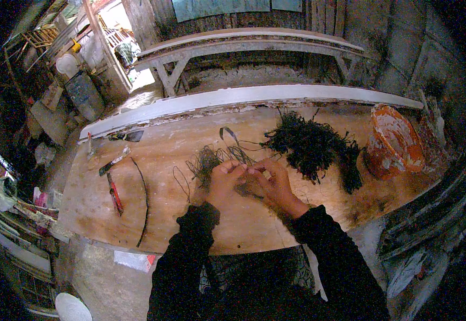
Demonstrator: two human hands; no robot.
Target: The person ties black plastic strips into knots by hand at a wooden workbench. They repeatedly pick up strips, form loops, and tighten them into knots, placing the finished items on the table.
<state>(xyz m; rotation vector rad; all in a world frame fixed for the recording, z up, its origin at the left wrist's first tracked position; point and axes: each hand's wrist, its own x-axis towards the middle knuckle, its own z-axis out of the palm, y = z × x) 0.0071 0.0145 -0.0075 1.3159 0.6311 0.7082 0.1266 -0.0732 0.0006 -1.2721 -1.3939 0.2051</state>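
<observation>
I see both hands meeting over the middle of the wooden counter, working a small tangle of thin wire strands. The left hand and right hand press together, fingers curled around a few strands pinched between them; the exact grip is hidden where the knuckles overlap. The loose tangle lies just beyond the left fingers, up and slightly left of them, its strands fanning away from me, so the left hand is the nearer one. Both forearms, in black sleeves, come up from the lower edge and angle inward, wrists bent down toward the counter.

To the right of the tangle, near it, sits a large dark bundle of wire pieces, some strands trailing toward the hands. Farther right of the tangle stands a tilted orange bowl. To the tangle's left lie a long curved wire, a red-handled tool and a knife-like tool, all well apart from it. Behind it runs a pale plank along the counter's far edge.
</observation>
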